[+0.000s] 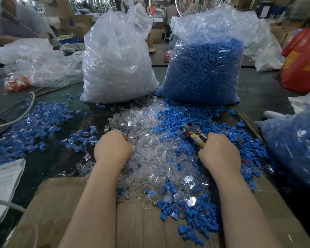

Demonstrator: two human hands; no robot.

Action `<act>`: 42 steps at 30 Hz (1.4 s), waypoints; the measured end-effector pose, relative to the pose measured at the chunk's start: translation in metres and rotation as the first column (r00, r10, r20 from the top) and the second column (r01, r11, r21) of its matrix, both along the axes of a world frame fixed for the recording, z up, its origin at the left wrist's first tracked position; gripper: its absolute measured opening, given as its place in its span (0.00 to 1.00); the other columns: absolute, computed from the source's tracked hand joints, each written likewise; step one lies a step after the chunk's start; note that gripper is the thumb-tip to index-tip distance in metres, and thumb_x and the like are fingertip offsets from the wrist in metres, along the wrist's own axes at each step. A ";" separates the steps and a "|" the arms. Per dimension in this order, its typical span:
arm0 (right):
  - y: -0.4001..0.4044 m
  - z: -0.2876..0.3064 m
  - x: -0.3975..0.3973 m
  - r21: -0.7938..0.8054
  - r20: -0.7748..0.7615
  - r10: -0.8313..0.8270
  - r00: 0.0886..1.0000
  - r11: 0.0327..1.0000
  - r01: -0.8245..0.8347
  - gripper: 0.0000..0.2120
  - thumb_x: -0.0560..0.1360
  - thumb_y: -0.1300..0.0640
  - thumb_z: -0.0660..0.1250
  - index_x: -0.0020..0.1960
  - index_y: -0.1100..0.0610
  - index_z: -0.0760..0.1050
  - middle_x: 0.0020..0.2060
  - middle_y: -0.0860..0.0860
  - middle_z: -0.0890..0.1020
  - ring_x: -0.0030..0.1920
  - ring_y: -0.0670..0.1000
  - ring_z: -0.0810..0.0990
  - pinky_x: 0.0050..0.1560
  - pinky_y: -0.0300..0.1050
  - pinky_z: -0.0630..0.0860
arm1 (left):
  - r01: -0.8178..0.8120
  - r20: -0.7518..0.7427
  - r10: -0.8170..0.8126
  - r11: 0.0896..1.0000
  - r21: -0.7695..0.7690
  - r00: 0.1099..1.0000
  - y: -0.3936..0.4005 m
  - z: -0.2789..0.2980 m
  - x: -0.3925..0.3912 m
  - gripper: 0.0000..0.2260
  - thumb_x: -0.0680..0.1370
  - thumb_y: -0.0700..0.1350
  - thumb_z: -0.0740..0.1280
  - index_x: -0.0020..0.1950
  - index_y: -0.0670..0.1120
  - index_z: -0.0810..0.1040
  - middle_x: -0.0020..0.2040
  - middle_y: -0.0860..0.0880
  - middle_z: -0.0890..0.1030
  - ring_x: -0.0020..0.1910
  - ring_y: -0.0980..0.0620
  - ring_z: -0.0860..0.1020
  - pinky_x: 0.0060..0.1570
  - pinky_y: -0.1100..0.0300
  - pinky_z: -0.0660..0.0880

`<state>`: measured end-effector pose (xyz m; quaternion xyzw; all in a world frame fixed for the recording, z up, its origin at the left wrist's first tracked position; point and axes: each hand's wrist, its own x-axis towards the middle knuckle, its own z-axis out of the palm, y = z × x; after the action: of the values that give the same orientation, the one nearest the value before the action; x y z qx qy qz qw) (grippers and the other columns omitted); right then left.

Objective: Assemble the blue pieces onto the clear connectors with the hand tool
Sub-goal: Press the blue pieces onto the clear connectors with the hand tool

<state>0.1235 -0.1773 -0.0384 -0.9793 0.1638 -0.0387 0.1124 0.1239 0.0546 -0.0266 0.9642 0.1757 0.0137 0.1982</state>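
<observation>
Little writing could be read: the red bag (301, 59) at far right carried yellow characters too blurred for me to make out, and the paper (2, 183) at the left edge bore faint handwriting I could not decipher. My left hand (113, 149) lay knuckles-up on the clear connectors (150, 158) heaped mid-tabletop, its fingers curled down into the pile, so I could not tell whether that grip had hold of anything. My right hand (219, 152) had its grip closed round the wrapped handles of the hand tool (193, 132), whose metal head pointed up-left over the blue pieces (177, 120); the handles' lower ends were hidden in my palm. Joined blue-and-clear parts (34, 122) lay spread to the left. Behind stood a bag of clear connectors (116, 59) and a bag of blue pieces (204, 68); another blue-filled bag (293, 149) was cut off at right. Cardboard (141, 221) lay nearest me, under my forearms.
</observation>
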 end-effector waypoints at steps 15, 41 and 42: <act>0.007 0.004 0.004 0.557 0.386 0.007 0.923 0.795 -0.239 0.06 0.76 0.48 0.69 0.46 0.50 0.77 0.38 0.46 0.80 0.40 0.51 0.78 0.40 0.47 0.74 | 0.313 0.381 0.057 0.466 -0.828 0.923 -0.026 0.013 -0.003 0.08 0.74 0.38 0.74 0.51 0.46 0.82 0.46 0.47 0.85 0.47 0.51 0.84 0.44 0.65 0.78; 0.023 0.012 -0.010 0.688 0.601 0.147 0.786 0.405 -0.602 0.13 0.79 0.62 0.66 0.47 0.44 0.82 0.42 0.53 0.83 0.44 0.62 0.77 0.40 0.47 0.76 | 0.279 0.279 -0.004 -0.001 -0.960 0.960 -0.053 0.014 -0.005 0.07 0.77 0.33 0.66 0.51 0.41 0.82 0.40 0.46 0.85 0.42 0.54 0.84 0.45 0.64 0.80; 0.024 0.013 -0.010 0.678 0.613 0.145 0.777 0.409 -0.611 0.12 0.79 0.62 0.66 0.48 0.46 0.82 0.42 0.51 0.84 0.41 0.56 0.79 0.38 0.39 0.77 | 0.280 0.280 -0.010 -0.007 -0.960 0.960 -0.053 0.014 -0.005 0.07 0.77 0.33 0.66 0.52 0.41 0.81 0.40 0.46 0.85 0.42 0.54 0.84 0.44 0.64 0.80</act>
<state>0.1137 -0.1538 -0.0259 -0.7626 -0.1056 -0.1573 0.6185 0.1193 0.0019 -0.0127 0.5509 0.0132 -0.0418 0.8334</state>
